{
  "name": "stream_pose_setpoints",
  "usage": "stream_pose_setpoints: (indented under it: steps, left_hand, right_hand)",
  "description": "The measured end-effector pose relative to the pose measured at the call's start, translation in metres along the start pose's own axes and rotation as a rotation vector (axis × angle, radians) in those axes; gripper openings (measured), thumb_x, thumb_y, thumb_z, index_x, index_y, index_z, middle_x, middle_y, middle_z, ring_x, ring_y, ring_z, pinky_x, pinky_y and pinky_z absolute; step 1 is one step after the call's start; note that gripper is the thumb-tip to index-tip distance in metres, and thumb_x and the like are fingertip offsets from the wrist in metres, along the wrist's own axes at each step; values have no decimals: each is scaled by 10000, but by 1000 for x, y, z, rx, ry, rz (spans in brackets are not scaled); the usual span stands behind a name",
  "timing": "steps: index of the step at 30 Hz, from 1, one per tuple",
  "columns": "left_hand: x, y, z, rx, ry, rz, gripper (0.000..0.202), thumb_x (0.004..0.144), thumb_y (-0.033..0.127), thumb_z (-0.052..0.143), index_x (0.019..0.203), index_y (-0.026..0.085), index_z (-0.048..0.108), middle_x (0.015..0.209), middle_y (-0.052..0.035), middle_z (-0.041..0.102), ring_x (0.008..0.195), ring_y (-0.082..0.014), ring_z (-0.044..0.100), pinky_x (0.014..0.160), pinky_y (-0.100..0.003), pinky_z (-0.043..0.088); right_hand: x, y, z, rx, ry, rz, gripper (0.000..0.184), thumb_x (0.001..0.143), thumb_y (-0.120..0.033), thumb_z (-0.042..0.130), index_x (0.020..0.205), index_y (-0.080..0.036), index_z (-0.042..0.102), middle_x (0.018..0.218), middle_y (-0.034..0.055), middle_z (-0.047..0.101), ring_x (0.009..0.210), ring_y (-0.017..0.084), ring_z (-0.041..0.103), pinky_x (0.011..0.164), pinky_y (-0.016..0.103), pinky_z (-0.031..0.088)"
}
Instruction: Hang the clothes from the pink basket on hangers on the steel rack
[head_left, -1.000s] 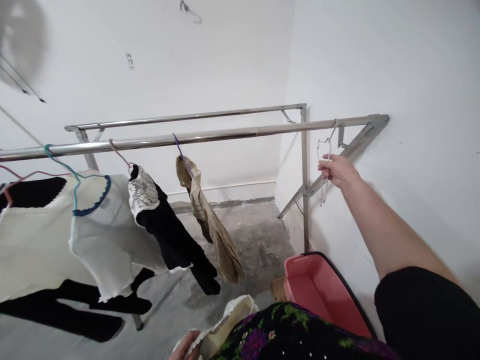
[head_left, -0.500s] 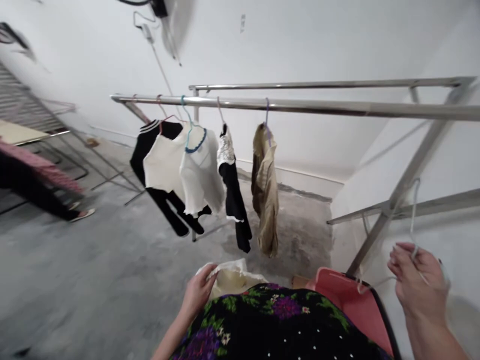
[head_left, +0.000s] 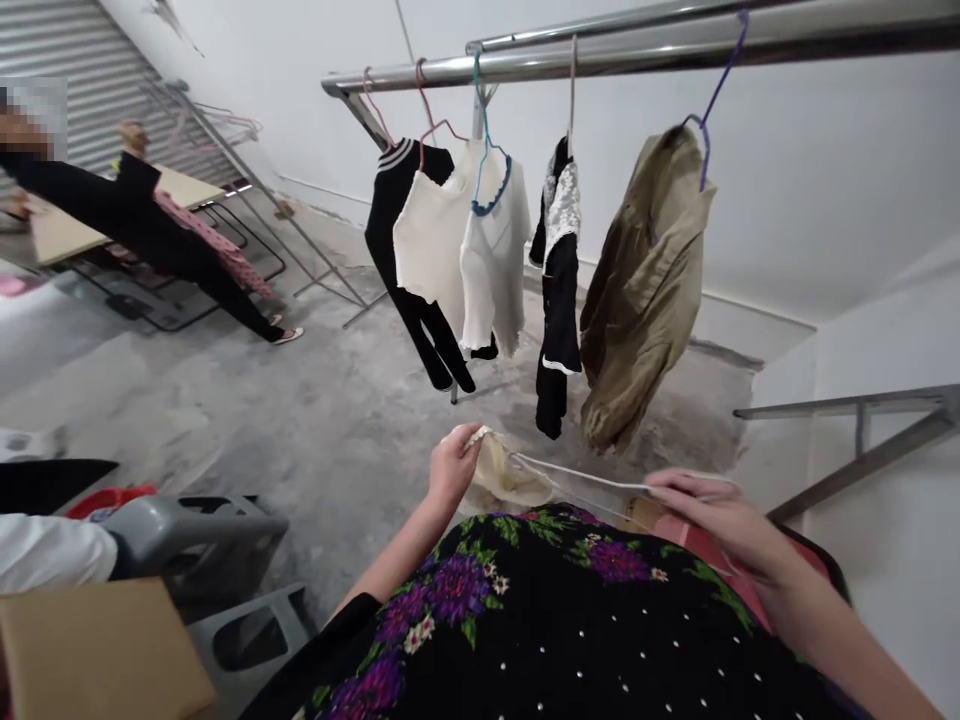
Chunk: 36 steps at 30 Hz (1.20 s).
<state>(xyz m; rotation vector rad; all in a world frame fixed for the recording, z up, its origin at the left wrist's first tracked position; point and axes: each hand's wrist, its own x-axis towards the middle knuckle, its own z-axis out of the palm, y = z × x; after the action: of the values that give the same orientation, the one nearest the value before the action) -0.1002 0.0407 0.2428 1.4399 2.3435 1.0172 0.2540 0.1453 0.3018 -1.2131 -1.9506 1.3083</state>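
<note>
Right hand [head_left: 720, 515] brought white hanger [head_left: 600, 480] from rail down to cream garment [head_left: 506, 480].

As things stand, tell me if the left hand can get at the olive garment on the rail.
Probably not without letting go. The left hand is pinching the cream cloth low by the body, while the olive garment hangs further out. Nothing stands between them, but the hand is occupied.
</note>
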Motion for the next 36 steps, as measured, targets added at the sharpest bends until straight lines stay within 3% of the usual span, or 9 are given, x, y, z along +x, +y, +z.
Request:
stream_pose_setpoints:
  steps: [4,12,17,22,27,29,31,34,36]
  left_hand:
    - [1,7,-6,211,45,54,276,858,193,536,1107,230,649,1101,-60,711,976,-225,661,806,-298,492]
    - [-13,43,11,293,7,327,314,858,146,476,1156,192,564,956,-57,682,839,-188,651,714,-275,497]
    - [-15,45,-11,296,-14,556,263,921,229,454,1165,161,527,855,-39,631,755,-163,609,648,-260,465]
    - [6,49,-58,557,111,805,262,952,307,468,1175,199,552,981,-69,651,983,-222,578,851,-369,406]
    - [26,53,-84,800,-33,845,255,983,312,393,945,205,621,691,-11,581,672,-160,525,625,-315,332]
    - [27,54,-95,842,8,780,278,986,315,380,896,219,626,671,-14,567,655,-157,510,598,-317,300]
    - [26,56,-109,870,97,703,280,986,325,376,912,230,629,667,-15,568,656,-159,509,596,-315,294]
    - [20,58,-131,884,224,625,262,981,330,391,919,234,627,651,-9,570,639,-160,504,585,-311,289]
    - [14,59,-141,880,266,617,246,975,320,410,902,227,625,635,-2,567,622,-155,499,579,-309,286]
  right_hand:
    - [53,-7,70,161,-333,49,319,775,-496,659,817,-186,723,578,-16,530,526,92,439,488,222,338]
    - [80,-10,160,660,-351,146,381,700,-505,724,858,-164,657,498,-76,357,442,50,251,429,194,124]
    - [90,-8,157,738,-405,115,333,714,-454,740,843,-156,669,498,-74,364,446,41,245,447,198,123]
    - [94,-16,143,721,-433,37,305,720,-433,742,835,-156,689,513,-63,396,450,43,270,450,204,161]
    - [103,-43,120,519,-442,-140,262,773,-403,704,905,-177,707,627,-20,525,544,80,438,508,210,336]
    - [105,-45,103,428,-319,-272,283,786,-388,693,995,-198,693,815,26,625,750,139,563,694,265,449]
    - [100,-35,86,367,-5,-348,270,835,-407,627,1001,-200,673,899,48,647,881,184,589,816,318,464]
    - [82,-2,80,159,464,-313,264,901,-413,518,844,-187,642,746,35,624,750,184,593,739,313,487]
    - [71,21,93,-38,363,-376,256,907,-381,513,787,-192,637,713,37,626,695,186,599,673,296,494]
